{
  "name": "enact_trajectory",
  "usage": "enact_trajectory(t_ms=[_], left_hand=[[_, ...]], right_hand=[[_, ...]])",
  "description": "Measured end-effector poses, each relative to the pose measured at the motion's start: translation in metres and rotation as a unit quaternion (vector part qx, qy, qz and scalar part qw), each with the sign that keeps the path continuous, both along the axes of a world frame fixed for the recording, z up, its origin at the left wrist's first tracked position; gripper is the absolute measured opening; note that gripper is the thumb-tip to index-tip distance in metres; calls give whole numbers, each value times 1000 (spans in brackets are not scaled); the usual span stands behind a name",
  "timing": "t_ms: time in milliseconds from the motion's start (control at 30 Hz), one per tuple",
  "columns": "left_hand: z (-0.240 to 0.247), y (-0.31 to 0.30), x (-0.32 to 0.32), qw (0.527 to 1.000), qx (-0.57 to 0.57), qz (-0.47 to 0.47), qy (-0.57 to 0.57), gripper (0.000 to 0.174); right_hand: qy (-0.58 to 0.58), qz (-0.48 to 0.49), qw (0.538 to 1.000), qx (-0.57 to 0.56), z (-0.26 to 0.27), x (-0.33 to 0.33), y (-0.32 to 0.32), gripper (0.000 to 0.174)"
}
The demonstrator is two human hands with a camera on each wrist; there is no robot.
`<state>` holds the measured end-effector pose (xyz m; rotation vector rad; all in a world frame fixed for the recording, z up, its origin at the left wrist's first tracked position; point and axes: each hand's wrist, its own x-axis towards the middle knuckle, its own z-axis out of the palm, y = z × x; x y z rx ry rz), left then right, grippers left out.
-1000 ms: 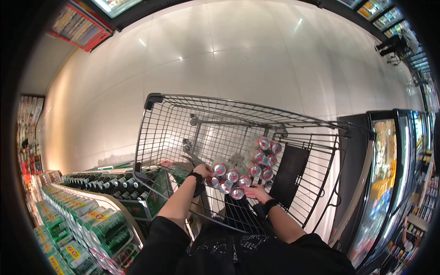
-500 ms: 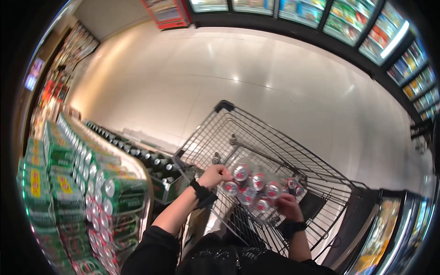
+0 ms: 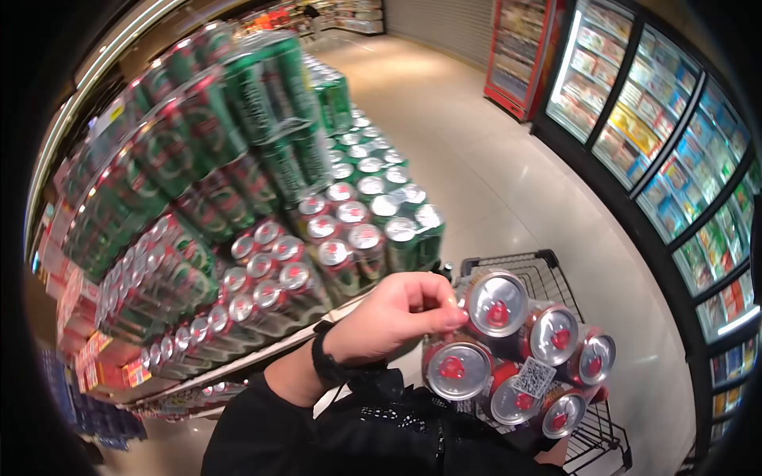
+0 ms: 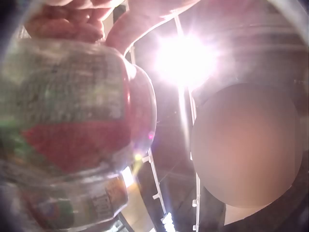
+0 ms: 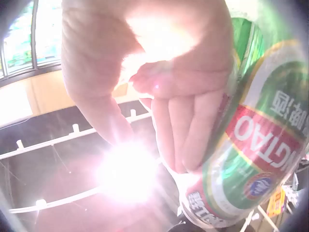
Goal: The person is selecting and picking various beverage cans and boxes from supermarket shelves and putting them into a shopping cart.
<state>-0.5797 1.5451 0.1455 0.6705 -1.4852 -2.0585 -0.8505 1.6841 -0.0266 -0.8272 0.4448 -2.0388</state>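
A plastic-wrapped pack of Tsingtao beer cans [image 3: 556, 337] is held in front of my body, its silver lids with red tabs facing up and a QR label on the wrap. My left hand [image 3: 393, 313] pinches the wrap at the pack's near-left corner with thumb and fingers. In the left wrist view, that hand's curled fingers [image 4: 67, 21] lie along the top of the pack. My right hand [image 5: 186, 99] supports the pack's other side, fingers straight along the green cans and thumb apart from them. The pack mostly hides this hand in the head view.
Behind the pack stands a wire shopping cart [image 3: 546, 255]. To the left rises a display of stacked beer can packs [image 3: 270, 103], with loose-looking rows of lids lower down. A red drinks fridge [image 3: 520, 59] and glass-door freezers [image 3: 635, 135] line the far right across the floor.
Both hands have lifted the pack up out of the cart, closer to my head. My view has swung left toward the beer display, and the cart now sits behind the pack.
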Motion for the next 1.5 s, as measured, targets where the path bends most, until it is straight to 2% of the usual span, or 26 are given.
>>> enact_trajectory(t_ms=[67, 167, 333, 433, 500, 600, 767, 833, 867, 1000, 1100, 1167, 1200, 1233, 1267, 1300, 1367, 1400, 1433, 1500], left_hand=[[25, 15, 51, 998, 12, 61, 16, 14], [33, 32, 121, 980, 23, 173, 99, 13], [50, 47, 219, 951, -33, 289, 110, 16], [54, 37, 253, 930, -43, 350, 105, 18], [50, 21, 268, 923, -60, 361, 121, 17], [41, -4, 285, 916, -83, 376, 116, 17], [7, -39, 292, 885, -97, 441, 114, 14], [4, -48, 287, 875, -88, 460, 123, 13], [2, -48, 285, 870, -99, 466, 124, 14], [-2, -45, 279, 860, -79, 480, 157, 17], [-9, -36, 273, 842, -86, 496, 195, 21], [-28, -28, 276, 822, -151, 523, 168, 27], [-36, -19, 270, 802, -192, 546, 144, 29], [-45, -9, 266, 780, -234, 568, 120, 30], [-69, -5, 269, 726, -333, 600, -46, 37], [-85, 3, 264, 699, -374, 591, -150, 60], [-98, 8, 249, 639, -482, 536, -270, 86], [-108, 4, 253, 628, -477, 524, -322, 102], [-104, 3, 250, 645, -468, 530, -291, 94], [-96, -1, 250, 667, -435, 515, -318, 83]], right_hand=[[-11, 56, 997, -51, 25, 42, -30, 47], [-45, 147, 982, -107, 57, 104, -71, 52], [-100, 318, 942, -39, 100, 181, -145, 61], [-200, 474, 854, -75, 111, 216, -195, 71], [-155, 439, 885, -21, 121, 236, -213, 73], [-142, 510, 847, -43, 107, 244, -252, 72], [-113, 458, 881, 46, 112, 255, -276, 70], [-110, 520, 847, 5, 106, 253, -295, 68], [-144, 522, 841, 24, 99, 252, -301, 64], [-96, 579, 809, 20, 100, 249, -306, 47], [80, 469, 880, 5, 104, 242, -295, 43], [184, 318, 930, -11, 96, 243, -279, 33], [263, 237, 934, -38, 91, 245, -266, 35], [338, 152, 927, -67, 88, 246, -255, 38], [400, 81, 907, -103, 85, 249, -245, 49], [460, 48, 877, -127, 81, 252, -240, 65], [474, 13, 864, -169, 68, 266, -233, 78], [491, 21, 855, -166, 65, 272, -235, 89], [490, 19, 857, -158, 59, 276, -239, 90], [487, 17, 862, -143, 48, 284, -247, 92]])
